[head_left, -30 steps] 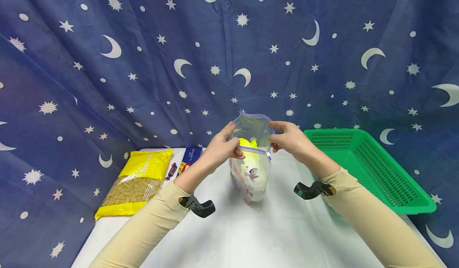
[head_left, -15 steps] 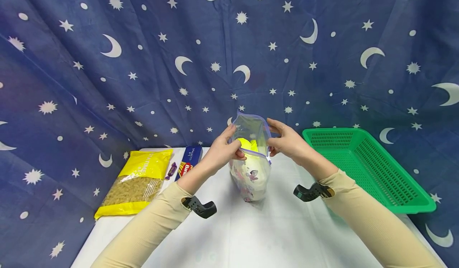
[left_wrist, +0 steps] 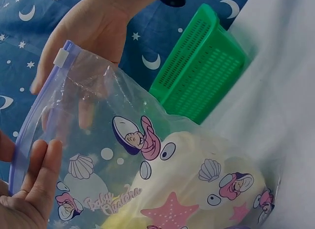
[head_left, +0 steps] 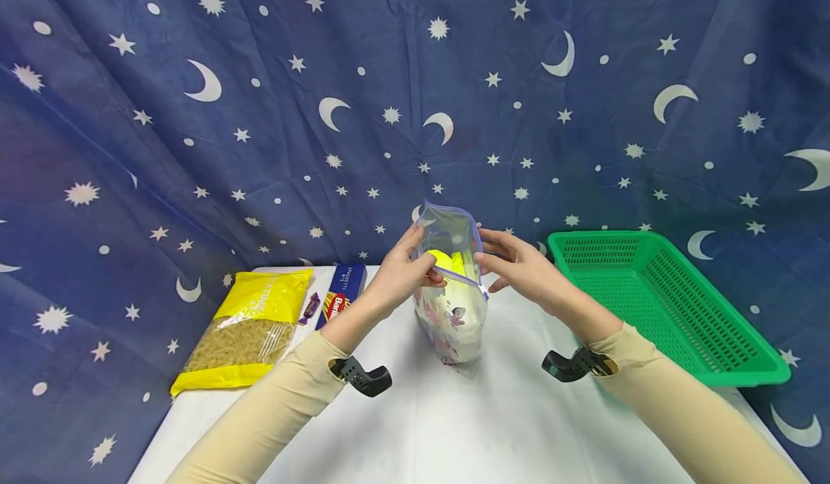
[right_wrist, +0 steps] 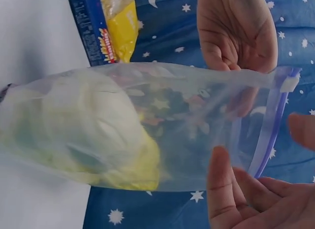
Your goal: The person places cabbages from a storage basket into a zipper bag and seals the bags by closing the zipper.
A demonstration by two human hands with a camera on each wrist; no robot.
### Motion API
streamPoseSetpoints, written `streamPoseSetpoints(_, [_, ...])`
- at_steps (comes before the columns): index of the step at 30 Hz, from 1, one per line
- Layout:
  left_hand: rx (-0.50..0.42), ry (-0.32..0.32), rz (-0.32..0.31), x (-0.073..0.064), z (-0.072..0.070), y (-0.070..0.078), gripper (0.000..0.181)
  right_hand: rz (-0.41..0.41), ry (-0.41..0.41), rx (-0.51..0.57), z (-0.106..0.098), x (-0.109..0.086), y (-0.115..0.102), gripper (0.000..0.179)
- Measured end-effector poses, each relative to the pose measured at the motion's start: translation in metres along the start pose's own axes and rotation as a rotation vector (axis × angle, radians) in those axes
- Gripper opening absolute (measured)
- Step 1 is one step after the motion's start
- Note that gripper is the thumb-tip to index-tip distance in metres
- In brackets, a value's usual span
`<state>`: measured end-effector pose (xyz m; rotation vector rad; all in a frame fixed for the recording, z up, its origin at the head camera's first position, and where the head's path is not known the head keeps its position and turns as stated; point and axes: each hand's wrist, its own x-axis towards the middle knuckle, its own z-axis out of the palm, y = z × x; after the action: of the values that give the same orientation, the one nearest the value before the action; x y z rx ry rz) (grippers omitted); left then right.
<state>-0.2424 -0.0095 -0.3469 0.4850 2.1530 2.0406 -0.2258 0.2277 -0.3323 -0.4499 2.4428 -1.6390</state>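
A clear slider zip bag point(head_left: 457, 325) with a purple rim and sea-creature prints stands upright on the white table, its mouth open. Inside is a pale bundle point(right_wrist: 93, 120) with a bright yellow part point(head_left: 446, 259); its kind cannot be told. My left hand point(head_left: 400, 271) holds the left side of the mouth, thumb and fingers on either side of the rim. On the right, my right hand point(head_left: 527, 271) has its fingers spread loosely against the bag's side and rim. The white slider point(left_wrist: 61, 57) sits at one end of the purple zip.
A green plastic basket point(head_left: 707, 372) stands at the right. At the left lie a yellow bag of pasta point(head_left: 243, 333), a purple wrapped sweet point(head_left: 310, 308) and a blue spaghetti box point(head_left: 348, 281). A dark blue star-and-moon curtain point(head_left: 415, 73) hangs behind the table.
My right hand shifts from pinching the rim to looser, spread fingers. The bag's mouth has turned and narrowed a little, its right edge moving left. My left hand stays almost in place.
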Motion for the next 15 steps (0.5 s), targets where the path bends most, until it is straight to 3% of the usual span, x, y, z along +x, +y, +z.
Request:
streamPoseSetpoints(6, [-0.013,-0.003,0.019,-0.001,-0.001,-0.002,0.076,-0.077,-0.031,-0.056,0.006,-0.017,0.008,0.075])
streamPoseSetpoints(9, [-0.008,-0.005,0.02,-0.001,-0.002,-0.003,0.078,-0.109,-0.045,-0.094,0.012,-0.026,0.014,0.083])
streamPoseSetpoints(12, [-0.012,-0.007,0.015,-0.002,-0.004,-0.005,0.081,-0.134,-0.016,-0.154,0.02,-0.03,0.019,0.091])
streamPoseSetpoints(15, [-0.019,-0.005,0.009,-0.001,-0.006,-0.009,0.081,-0.145,0.049,-0.194,0.029,-0.032,0.023,0.085])
